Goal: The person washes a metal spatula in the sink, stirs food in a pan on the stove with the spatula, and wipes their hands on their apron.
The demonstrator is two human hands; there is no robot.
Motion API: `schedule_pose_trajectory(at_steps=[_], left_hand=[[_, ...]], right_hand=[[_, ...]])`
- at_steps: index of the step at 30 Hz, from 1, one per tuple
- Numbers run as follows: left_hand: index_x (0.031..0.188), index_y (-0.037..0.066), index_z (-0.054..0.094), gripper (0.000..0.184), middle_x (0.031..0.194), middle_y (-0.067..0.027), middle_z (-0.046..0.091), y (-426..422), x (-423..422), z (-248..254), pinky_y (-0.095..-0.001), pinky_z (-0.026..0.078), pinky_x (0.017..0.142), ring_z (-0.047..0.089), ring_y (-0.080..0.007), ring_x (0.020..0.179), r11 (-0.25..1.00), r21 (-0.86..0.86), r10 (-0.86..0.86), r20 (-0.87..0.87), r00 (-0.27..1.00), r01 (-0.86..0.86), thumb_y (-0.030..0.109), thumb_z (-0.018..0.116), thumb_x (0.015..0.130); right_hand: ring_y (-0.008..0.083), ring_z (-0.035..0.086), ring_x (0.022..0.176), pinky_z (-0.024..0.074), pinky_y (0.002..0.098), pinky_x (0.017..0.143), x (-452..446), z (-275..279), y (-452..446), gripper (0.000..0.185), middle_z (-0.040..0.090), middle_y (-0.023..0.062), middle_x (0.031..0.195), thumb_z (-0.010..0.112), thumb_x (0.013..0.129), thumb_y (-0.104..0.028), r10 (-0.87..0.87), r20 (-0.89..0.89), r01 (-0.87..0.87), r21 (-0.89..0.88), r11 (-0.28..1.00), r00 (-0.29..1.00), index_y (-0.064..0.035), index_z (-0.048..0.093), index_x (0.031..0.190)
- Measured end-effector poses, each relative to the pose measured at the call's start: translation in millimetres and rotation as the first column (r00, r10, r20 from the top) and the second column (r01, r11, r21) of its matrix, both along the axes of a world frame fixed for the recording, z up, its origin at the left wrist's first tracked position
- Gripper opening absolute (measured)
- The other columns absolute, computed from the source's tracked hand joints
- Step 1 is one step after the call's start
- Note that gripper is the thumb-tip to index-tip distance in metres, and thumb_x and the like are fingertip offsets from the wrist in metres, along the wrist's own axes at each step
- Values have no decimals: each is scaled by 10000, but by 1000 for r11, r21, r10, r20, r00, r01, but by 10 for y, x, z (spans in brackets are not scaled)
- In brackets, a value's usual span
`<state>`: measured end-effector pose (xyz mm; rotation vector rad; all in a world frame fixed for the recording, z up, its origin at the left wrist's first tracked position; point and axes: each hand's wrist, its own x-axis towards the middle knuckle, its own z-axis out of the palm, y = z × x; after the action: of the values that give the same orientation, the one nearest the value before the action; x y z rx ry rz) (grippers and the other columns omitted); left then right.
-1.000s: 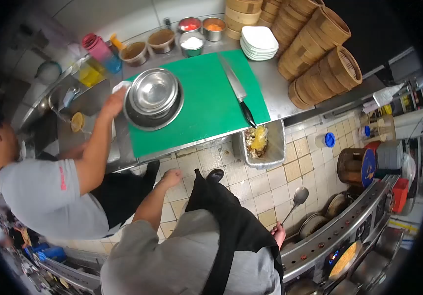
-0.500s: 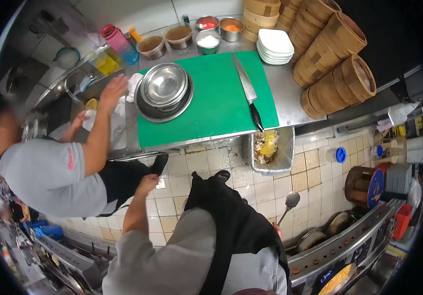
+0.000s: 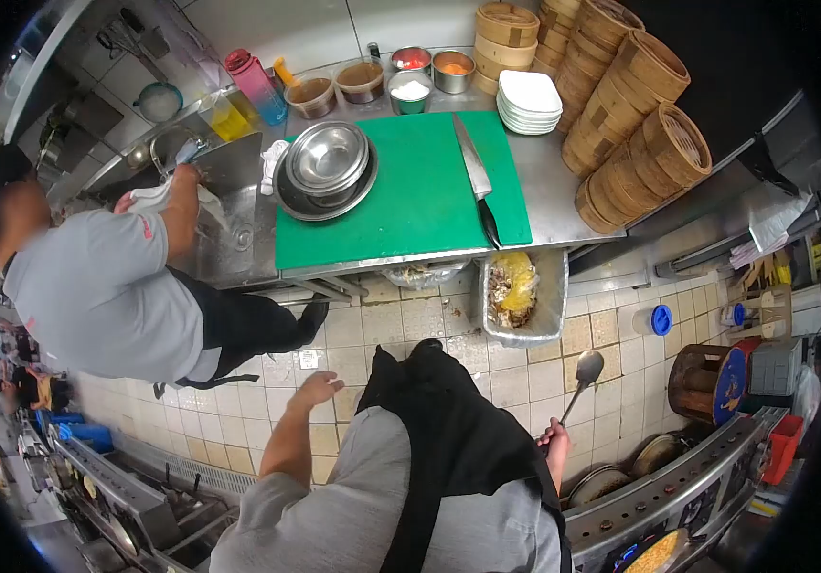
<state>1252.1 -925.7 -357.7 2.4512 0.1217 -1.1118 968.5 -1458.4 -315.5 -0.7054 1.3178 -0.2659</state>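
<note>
My left hand (image 3: pixel 319 389) hangs over the tiled floor with its fingers loosely apart and nothing in it. On the right, my right hand (image 3: pixel 554 437) is wrapped round the handle of a metal ladle (image 3: pixel 589 367), whose bowl points up and away from me over the floor. Ahead is a green cutting board (image 3: pixel 420 181). On it sit stacked metal bowls (image 3: pixel 328 159) at the left and a knife (image 3: pixel 472 167) with a black handle at the right.
A co-worker (image 3: pixel 105 286) holds a white cloth (image 3: pixel 157 199) over the sink (image 3: pixel 238 229). A waste bin (image 3: pixel 549 306) stands below the counter. Bamboo steamers (image 3: pixel 620 105) and white plates (image 3: pixel 529 95) are at the back right. The stove (image 3: pixel 663 497) with a lit burner lies at lower right.
The co-worker's hands have moved away from the bowls to the sink, with a white cloth. My right hand and the ladle show more fully. My left hand's fingers have loosened.
</note>
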Motion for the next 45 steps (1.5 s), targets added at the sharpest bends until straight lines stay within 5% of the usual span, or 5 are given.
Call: schedule_pose_trajectory(at_steps=[10, 13, 25, 35, 45], left_hand=[[1349, 2, 607, 584, 1376, -225, 600, -93, -17, -197, -398, 440, 1095, 572, -344, 1281, 1000, -6, -20, 19, 1000, 20, 399, 647, 923], [1351, 0, 604, 579, 1377, -221, 600, -181, 126, -12, -400, 444, 1090, 576, -344, 1274, 999, 9, -30, 8, 1000, 30, 390, 643, 925], [1399, 44, 567, 590, 1421, -189, 573, -297, 701, -129, -392, 415, 1125, 537, -336, 1325, 1000, -3, -4, -50, 999, 4, 398, 645, 933], [1484, -37, 392, 730, 1413, -316, 518, -448, 1451, -449, -400, 382, 1155, 483, -401, 1356, 997, 76, -19, 409, 912, -13, 296, 673, 899], [1344, 34, 603, 526, 1337, -191, 632, -1594, 1249, -243, -399, 454, 1081, 588, -355, 1253, 979, -95, -168, 116, 979, 179, 329, 635, 909]], right_hand=[[104, 435, 504, 359, 265, 468, -560, -608, 314, 149, 457, -21, 625, 572, 981, -188, 213, -215, -239, -104, 965, 953, -97, 553, 865], [112, 428, 507, 365, 263, 483, -670, -706, 327, 128, 453, -23, 627, 566, 976, -182, -32, -80, 35, 45, 998, 996, -89, 562, 889], [101, 414, 503, 373, 285, 468, -343, -352, 510, 170, 424, -43, 652, 526, 1006, -237, -174, -59, 176, 24, 984, 983, -145, 522, 864], [112, 394, 473, 383, 313, 437, 18, 295, 821, 174, 393, -25, 652, 612, 1003, -272, -307, -214, 271, -181, 945, 927, -133, 545, 922], [97, 374, 477, 332, 285, 418, -740, -156, 251, 156, 395, -34, 622, 667, 970, -237, -371, -160, 360, -94, 928, 915, -113, 573, 963]])
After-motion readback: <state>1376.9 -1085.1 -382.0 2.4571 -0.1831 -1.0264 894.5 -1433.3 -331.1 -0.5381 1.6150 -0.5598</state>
